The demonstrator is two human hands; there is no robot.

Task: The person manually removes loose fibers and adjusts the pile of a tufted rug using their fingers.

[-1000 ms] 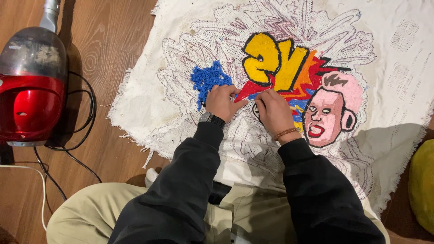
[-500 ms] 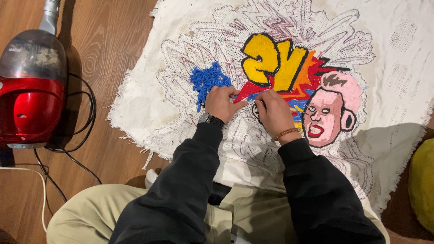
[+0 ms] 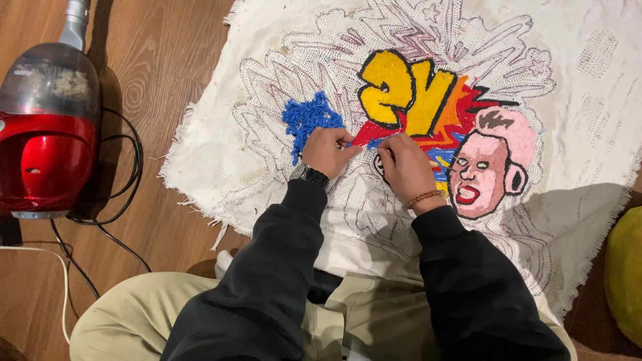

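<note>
A white canvas cloth (image 3: 588, 100) with a drawn outline lies on the wooden floor and over my lap. Part of it is filled with tufted yarn: a blue patch (image 3: 309, 117), yellow shapes (image 3: 394, 90), red and orange rays, and a pink cartoon head (image 3: 488, 167). My left hand (image 3: 328, 150) rests on the cloth beside the blue patch, fingers pinched near the red area. My right hand (image 3: 403, 164) sits close to it, fingers curled and pressed to the cloth at the same spot. Whatever is between the fingertips is too small to make out.
A red and grey vacuum cleaner (image 3: 43, 134) lies on the floor at the left, with black cable (image 3: 127, 167) looped beside it and a white cord (image 3: 63, 281) below. A yellow-green object (image 3: 625, 274) shows at the right edge. My beige trousers are at the bottom.
Both hands stay at the same spot on the cloth; only the fingers have shifted slightly.
</note>
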